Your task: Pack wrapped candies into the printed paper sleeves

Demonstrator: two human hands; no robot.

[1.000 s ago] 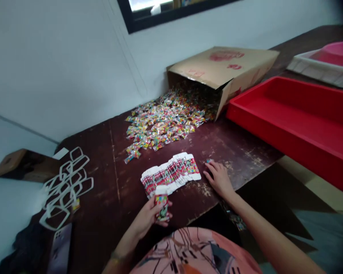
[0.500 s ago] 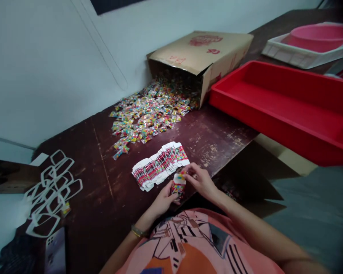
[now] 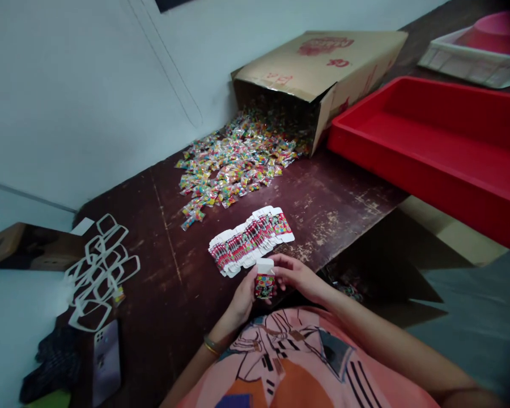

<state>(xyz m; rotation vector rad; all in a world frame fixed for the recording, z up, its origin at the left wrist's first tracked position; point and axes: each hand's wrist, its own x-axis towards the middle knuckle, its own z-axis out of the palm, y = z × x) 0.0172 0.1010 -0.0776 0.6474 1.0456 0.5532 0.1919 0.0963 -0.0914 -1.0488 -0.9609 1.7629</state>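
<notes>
Close to my body, a small printed candy box (image 3: 265, 283) stands upright with its white top flap raised. My left hand (image 3: 243, 294) is closed around its left side. The fingers of my right hand (image 3: 295, 276) grip its right edge near the flap, and no candy packet shows in them. Just beyond my hands lies a row of flat, overlapping printed boxes (image 3: 250, 239), red with white flaps. Farther back, small clear packets of colourful candy (image 3: 233, 161) are heaped on the dark table (image 3: 153, 238).
The heap spills from a cardboard carton (image 3: 306, 68) lying on its side. To the right are a red tray (image 3: 442, 141) and a white crate (image 3: 463, 61) with a pink basin. White bands (image 3: 106, 266), a phone (image 3: 106, 362) and dark cloth (image 3: 53, 362) lie left.
My right fingers held a colourful candy packet at the box's opening; now the packet is out of sight and they grip the box's side. The view has shifted left.
</notes>
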